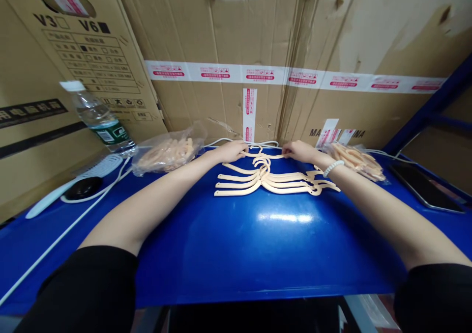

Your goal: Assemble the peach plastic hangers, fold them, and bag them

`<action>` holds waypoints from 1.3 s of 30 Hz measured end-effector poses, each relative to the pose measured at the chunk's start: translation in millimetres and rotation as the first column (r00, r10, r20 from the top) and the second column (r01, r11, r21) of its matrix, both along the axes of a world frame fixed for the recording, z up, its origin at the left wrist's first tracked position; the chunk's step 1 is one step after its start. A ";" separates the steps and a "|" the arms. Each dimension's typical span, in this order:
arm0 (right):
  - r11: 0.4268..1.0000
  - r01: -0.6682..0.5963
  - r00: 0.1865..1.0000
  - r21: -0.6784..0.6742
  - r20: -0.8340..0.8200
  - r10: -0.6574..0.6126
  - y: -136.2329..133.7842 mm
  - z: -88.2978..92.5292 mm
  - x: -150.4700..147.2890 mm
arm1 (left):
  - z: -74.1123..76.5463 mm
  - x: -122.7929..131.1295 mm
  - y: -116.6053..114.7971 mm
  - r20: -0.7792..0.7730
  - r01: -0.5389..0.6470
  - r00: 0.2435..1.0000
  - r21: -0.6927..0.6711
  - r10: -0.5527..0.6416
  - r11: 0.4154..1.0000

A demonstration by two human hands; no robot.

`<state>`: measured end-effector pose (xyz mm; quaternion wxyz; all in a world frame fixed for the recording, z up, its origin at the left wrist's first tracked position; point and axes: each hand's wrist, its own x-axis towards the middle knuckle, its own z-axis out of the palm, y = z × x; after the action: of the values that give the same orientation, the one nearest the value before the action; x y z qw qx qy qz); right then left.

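Observation:
At the back of the blue table, a beige plastic hanger [271, 156] spans the gap between my hands. My left hand [233, 151] is closed on its left arm, and my right hand [298, 151] grips the right arm. Just in front lie several more beige hangers [239, 185], overlapping in a row with their hooks bunched in the middle. On the right side of that row, some smaller beige pieces [324, 185] stick out past the hanger ends; their exact shape is hard to make out. Both sets of fingertips are partly hidden.
Clear bags of beige hangers lie left [165, 153] and right [356, 161]. A water bottle [101, 119], a pale brush-like item [96, 168], a black mouse [84, 188] and white cables are at left. A phone [424, 185] lies right. Cardboard boxes [221, 38] wall the back.

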<state>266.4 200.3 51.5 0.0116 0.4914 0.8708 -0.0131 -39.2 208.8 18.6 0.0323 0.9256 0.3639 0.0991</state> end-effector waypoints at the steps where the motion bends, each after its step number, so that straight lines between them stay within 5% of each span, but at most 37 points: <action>1: 1.000 -0.001 1.000 -0.012 -0.005 0.001 0.2 1.5 0.1 | 2.8 0.5 1.2 0.001 0.001 1.000 -0.017 -0.001 1.000; 8: 0.999 -0.003 0.995 -0.046 -0.104 -0.002 -12.8 35.3 2.7 | 40.9 2.3 -8.3 0.017 -0.006 1.000 -0.137 0.009 0.991; 13: 0.998 -0.049 0.978 -0.028 -0.206 0.042 -67.1 57.2 12.2 | 58.0 -7.0 -69.4 0.096 -0.015 0.995 -0.062 0.021 0.998; 18: 0.990 -0.140 0.935 0.014 -0.327 0.137 -129.3 52.9 17.0 | 35.5 -20.0 -152.0 0.211 0.010 0.977 0.112 -0.034 0.994; 22: 0.985 -0.170 0.854 -0.029 -0.503 0.133 -133.9 42.0 32.1 | 1.1 -20.7 -185.8 0.373 0.016 0.925 0.159 -0.075 0.987; 25: 0.995 0.024 0.843 0.099 -0.537 0.033 -115.0 30.7 59.5 | -18.7 -17.1 -189.5 0.474 0.001 0.875 0.202 -0.099 0.979; 27: 0.959 0.123 0.914 0.254 -0.406 -0.010 -101.1 21.1 79.8 | -26.4 -15.3 -187.3 0.519 0.001 0.847 0.216 -0.116 0.976; 31: 0.922 0.002 0.998 0.386 -0.063 0.025 -83.6 3.7 103.1 | -32.4 -15.7 -183.8 0.572 -0.021 0.815 0.180 -0.088 0.983; 39: 0.887 -0.078 0.997 0.455 0.031 0.071 -70.1 -15.0 92.6 | -35.2 -16.0 -182.6 0.604 -0.050 0.795 0.159 -0.057 0.986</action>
<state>359.0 130.2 36.6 -0.0976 0.4468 0.8676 0.1953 -55.3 26.2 -16.6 0.0699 0.8449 0.3231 0.4205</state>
